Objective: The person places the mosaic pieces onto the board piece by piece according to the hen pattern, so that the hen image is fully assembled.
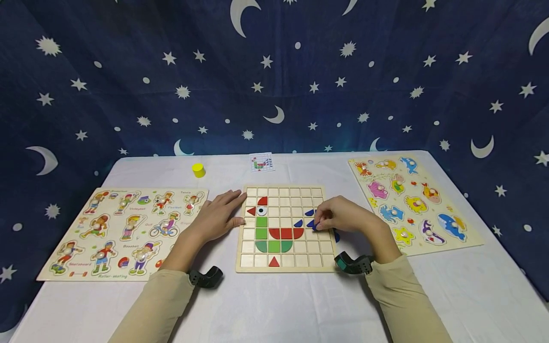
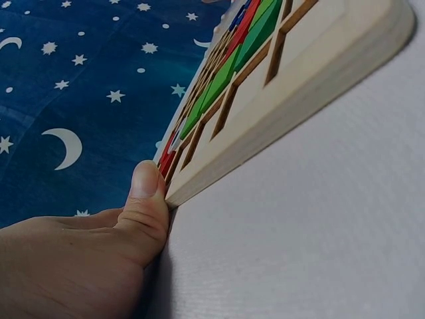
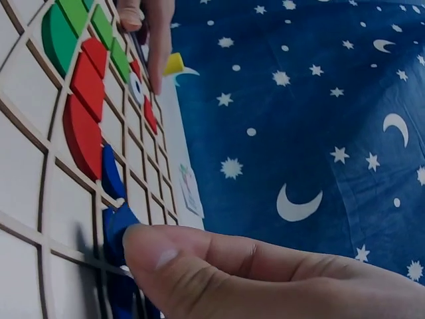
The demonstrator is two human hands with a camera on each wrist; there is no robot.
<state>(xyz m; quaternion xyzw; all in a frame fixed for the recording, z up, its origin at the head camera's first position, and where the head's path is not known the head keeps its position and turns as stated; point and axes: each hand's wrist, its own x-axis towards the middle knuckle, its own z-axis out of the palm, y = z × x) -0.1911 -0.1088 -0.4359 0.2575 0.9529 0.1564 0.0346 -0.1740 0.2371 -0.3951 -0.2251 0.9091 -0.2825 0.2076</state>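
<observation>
The right hand (image 1: 343,216) pinches a blue piece (image 1: 312,224) near the right edge of the wooden board (image 1: 319,259). The left hand (image 1: 216,216) lies flat, fingers straight, against the board's left edge

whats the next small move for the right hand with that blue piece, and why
Probably press the blue piece flat into its grid cell and let go. The right hand pinches it at the grid board, beside other blue pieces, while the left hand steadies the board's edge.
</observation>
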